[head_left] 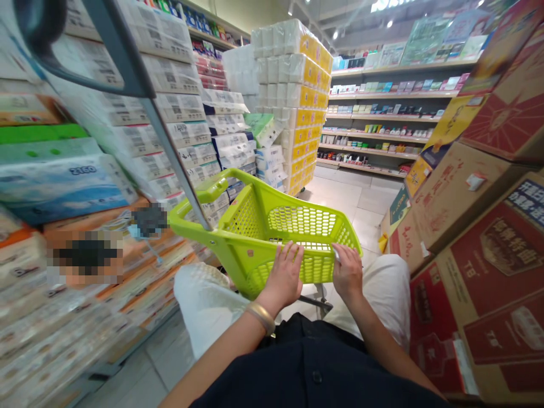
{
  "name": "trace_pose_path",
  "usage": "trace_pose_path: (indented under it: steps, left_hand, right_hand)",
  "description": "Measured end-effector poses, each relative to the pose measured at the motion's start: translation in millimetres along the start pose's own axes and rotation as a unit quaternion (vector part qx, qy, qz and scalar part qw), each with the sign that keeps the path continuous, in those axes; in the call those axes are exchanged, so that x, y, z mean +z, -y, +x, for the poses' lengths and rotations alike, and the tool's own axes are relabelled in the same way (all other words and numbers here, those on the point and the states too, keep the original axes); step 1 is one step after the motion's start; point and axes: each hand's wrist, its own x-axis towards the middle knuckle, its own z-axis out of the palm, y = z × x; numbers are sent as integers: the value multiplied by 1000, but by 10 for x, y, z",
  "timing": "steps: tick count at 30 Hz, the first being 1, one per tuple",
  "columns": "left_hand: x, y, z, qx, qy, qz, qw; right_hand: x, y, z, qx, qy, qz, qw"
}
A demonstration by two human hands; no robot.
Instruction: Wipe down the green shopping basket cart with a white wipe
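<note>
Right at frame centre, your basket [250, 218] sits between your knees, with nothing showing inside it. Your left hand [284, 277] lies on its near wall, fingers spread flat. Your right hand [347, 272] curls its fingers over the near rim. Tissue packs [63, 181] are stacked at the left, and cartons [467, 187] at the right.

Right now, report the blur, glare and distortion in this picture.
Head view: wide-angle distortion bows the edges; tissue packs at left smear with blur; green basket, left hand and right hand look sharp; ceiling lights blow out white; shadows soft.
</note>
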Motion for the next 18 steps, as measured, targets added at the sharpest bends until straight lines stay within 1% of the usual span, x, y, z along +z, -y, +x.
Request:
trace_pose_path:
  steps: [2,6,13,18]
  left_hand:
    - [16,10,48,3,-1,3,1000]
    - [39,68,119,9,1,6,1000]
    - [17,252,175,22,-16,3,1000]
    - [30,373,188,14,-35,12,999]
  right_hand:
    - [20,14,8,7,1,-5,1000]
    - [43,96,25,-7,17,-16,1000]
    - [-4,156,3,-28,27,-27,999]
    - [-34,241,-29,-59,49,-39,996]
